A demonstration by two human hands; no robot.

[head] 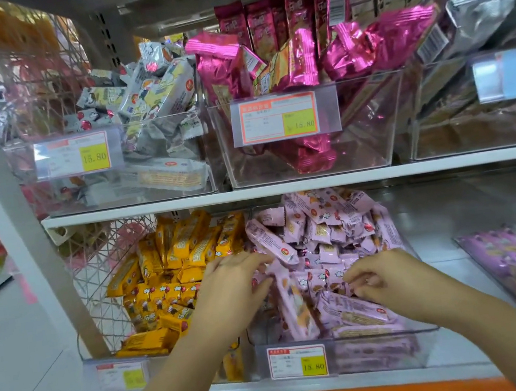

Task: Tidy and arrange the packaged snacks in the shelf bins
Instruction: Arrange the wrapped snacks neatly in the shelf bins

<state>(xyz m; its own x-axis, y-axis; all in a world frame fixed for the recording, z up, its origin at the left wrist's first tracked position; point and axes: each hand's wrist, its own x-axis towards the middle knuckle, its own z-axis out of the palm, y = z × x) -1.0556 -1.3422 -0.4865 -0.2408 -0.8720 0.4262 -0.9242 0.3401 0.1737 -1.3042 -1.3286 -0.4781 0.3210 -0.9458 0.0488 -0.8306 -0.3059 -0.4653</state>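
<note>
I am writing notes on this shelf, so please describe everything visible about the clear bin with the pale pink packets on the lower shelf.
The clear bin looks like rigid transparent plastic with an open top. It stands on the lower shelf beside the yellow packets. It is heaped above its rim with pale pink packets. A price label reading 15.80 sits on its front wall. The left hand grips a packet in the heap; the right hand curls its fingers among the packets.

Head view only: wide-angle, facing forward and slightly down, close to shelf bins (pixel 367 133), lower tier nearest.
</note>
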